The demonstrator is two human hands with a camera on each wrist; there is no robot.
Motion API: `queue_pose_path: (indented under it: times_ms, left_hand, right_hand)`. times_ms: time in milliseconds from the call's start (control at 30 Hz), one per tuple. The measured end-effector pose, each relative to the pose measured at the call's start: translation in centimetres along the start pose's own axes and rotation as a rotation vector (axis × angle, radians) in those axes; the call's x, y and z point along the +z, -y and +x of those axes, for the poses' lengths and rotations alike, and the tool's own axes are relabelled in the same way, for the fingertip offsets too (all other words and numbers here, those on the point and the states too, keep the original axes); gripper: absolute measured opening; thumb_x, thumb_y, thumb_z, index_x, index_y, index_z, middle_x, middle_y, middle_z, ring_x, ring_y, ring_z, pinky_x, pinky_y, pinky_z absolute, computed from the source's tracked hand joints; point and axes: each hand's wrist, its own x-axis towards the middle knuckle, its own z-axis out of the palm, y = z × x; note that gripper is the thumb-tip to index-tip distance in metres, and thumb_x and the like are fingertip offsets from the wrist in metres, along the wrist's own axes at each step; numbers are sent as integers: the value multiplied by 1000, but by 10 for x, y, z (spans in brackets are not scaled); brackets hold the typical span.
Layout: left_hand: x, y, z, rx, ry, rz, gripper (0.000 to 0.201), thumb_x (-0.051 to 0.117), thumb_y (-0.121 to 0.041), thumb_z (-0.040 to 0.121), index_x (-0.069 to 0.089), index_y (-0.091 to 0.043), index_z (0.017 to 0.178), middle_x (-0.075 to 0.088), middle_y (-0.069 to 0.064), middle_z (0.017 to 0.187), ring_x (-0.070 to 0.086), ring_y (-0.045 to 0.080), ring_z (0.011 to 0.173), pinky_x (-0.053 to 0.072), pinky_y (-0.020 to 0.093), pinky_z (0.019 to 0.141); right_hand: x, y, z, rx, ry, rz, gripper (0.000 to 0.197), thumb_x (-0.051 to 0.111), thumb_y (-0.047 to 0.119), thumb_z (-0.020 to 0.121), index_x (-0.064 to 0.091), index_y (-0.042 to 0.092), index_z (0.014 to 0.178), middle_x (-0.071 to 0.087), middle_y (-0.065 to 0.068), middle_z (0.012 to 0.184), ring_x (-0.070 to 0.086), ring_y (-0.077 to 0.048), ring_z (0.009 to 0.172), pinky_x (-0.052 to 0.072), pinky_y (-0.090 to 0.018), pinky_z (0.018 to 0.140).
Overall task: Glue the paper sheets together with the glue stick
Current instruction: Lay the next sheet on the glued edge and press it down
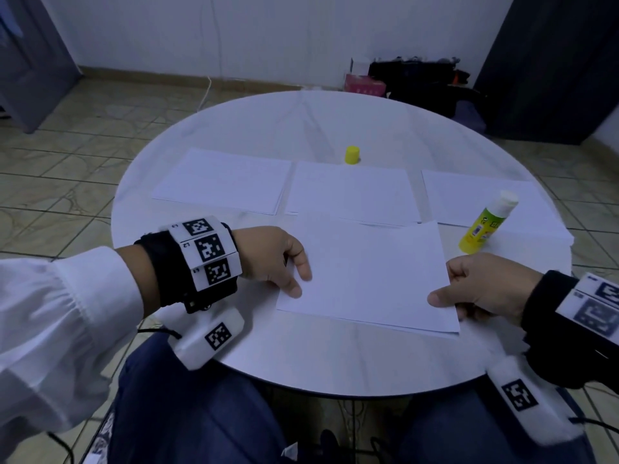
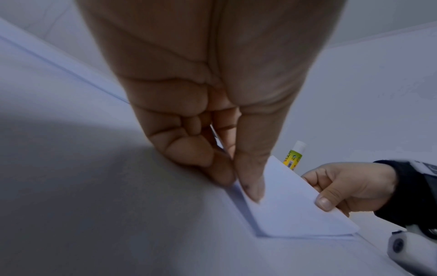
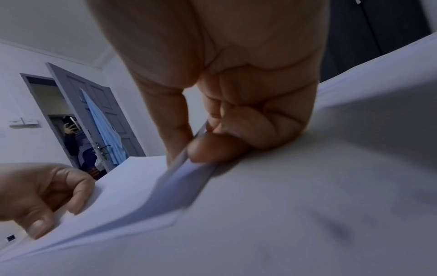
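Observation:
A white paper sheet point(image 1: 366, 274) lies near the front of the round white table point(image 1: 301, 356), over another sheet whose edge shows beneath it point(image 2: 246, 211). My left hand point(image 1: 294, 272) pinches its left edge between thumb and fingers point(image 2: 250, 186). My right hand point(image 1: 469, 289) pinches the right edge, thumb on top point(image 3: 179, 147). The uncapped glue stick point(image 1: 485, 222), yellow with a white tip, lies on the right sheet stack, apart from both hands. Its yellow cap point(image 1: 352, 155) stands at the back.
Three white paper stacks lie in a row across the table: left point(image 1: 221, 179), middle point(image 1: 351, 192), right point(image 1: 485, 199). Bags and a pink box point(image 1: 363, 83) sit on the floor beyond. A person with a phone stands in a doorway point(image 3: 71, 130).

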Motion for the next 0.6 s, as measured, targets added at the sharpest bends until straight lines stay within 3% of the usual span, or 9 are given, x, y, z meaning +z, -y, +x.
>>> queue_pose_path:
  times_ms: [100,300,600]
  left_hand:
    - [0,0,0,0,10,-1,19,80,-28,75,64,-36,82,48,-19,41,44,-5,43,33,14,52]
    - [-1,1,0,-5,2,-9,18,80,-27,75,65,-36,81,50,-18,43,44,-5,44,34,12,53]
    - [-1,0,-2,-5,-5,-11,18,80,-26,75,66,-35,81,49,-13,50,44,-4,44,34,12,52]
  right_hand:
    - [1,-1,1,0,-6,-6,24,75,6,75,51,2,79,57,-13,49,41,-20,45,29,-19,39]
    - [2,-1,2,-13,-24,-22,26,75,7,76,50,5,69,57,-12,49,42,-19,44,31,-19,38]
    - [2,-2,3,-16,-24,-33,24,76,9,75,52,3,74,59,-12,50,42,-20,44,31,-19,39]
